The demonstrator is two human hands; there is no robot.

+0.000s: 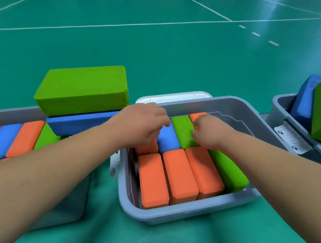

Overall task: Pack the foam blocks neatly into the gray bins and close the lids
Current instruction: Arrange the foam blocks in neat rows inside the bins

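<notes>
We see matt, fine-grained foam on the orange blocks (178,174) and the big green block (83,87), whose edge is scuffed. The gray bin (183,212) looks like smooth, faintly glossy plastic, like its white lid (171,98). The green floor (167,39) shines, reflecting light.

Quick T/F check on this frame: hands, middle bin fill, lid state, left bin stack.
1. Both hands, left hand and right hand, are over the middle gray plastic bin. True.
2. That bin holds only orange foam blocks. False: a green foam block and a blue foam block sit there too.
3. The bin's lid is closed. False: it is open.
4. A large green foam block lies on top of a blue foam slab at the left bin. True.
</notes>
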